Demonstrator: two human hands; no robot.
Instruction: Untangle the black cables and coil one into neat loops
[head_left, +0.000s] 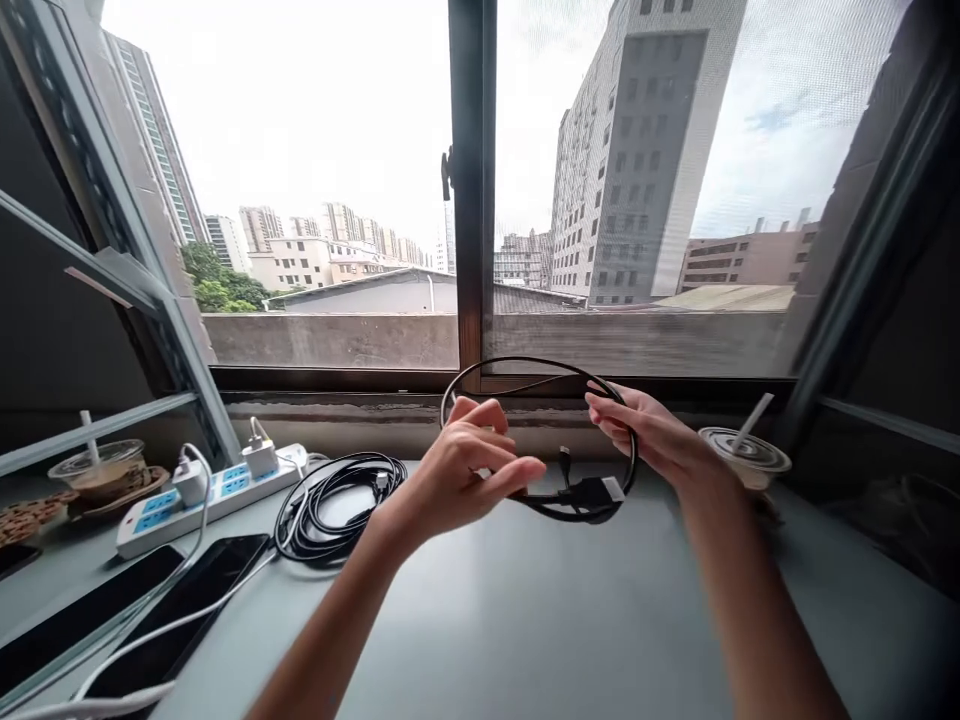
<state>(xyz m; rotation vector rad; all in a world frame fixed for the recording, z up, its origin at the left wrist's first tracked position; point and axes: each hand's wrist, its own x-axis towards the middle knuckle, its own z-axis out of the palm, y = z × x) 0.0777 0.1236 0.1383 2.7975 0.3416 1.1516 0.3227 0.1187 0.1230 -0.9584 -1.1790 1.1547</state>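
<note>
A black cable (537,360), bent into a loop, is held up above the desk in front of the window. Its wide flat plug (596,493) with a pale end hangs at the loop's lower right, and a smaller black connector (565,461) sticks up beside it. My left hand (472,460) is closed on the left side of the loop, fingers curled and thumb pointing right; its exact grip is partly hidden. On the right side, my right hand (637,425) pinches the loop between thumb and fingers.
A coiled black cable (289,530) lies left, near a white power strip (217,497) with plugged-in chargers. Two dark phones (202,590) and white cords rest at front left. Lidded drink cups (105,470) stand at both sides. A window frame (472,200) rises behind the desk (525,620).
</note>
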